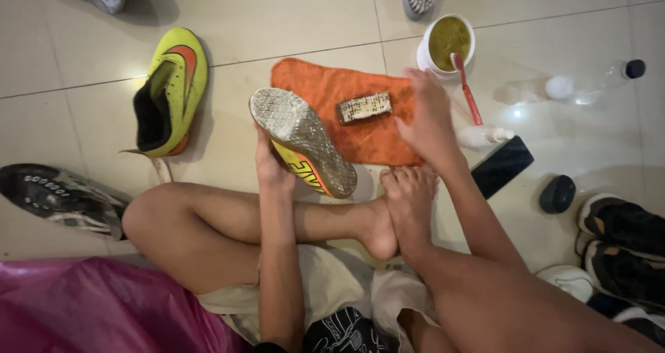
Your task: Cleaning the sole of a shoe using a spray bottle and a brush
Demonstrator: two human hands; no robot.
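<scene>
Yellow shoe (305, 142) hides left hand's (271, 167) fingers.

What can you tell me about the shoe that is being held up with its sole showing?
The held shoe is a yellow sports shoe with orange and dark markings on its side. It is turned so that its pale grey, textured sole faces up, and the sole looks dirty. The left hand grips it from below, near the heel end. It is held above the tiled floor, its toe end beside the orange cloth.
</scene>
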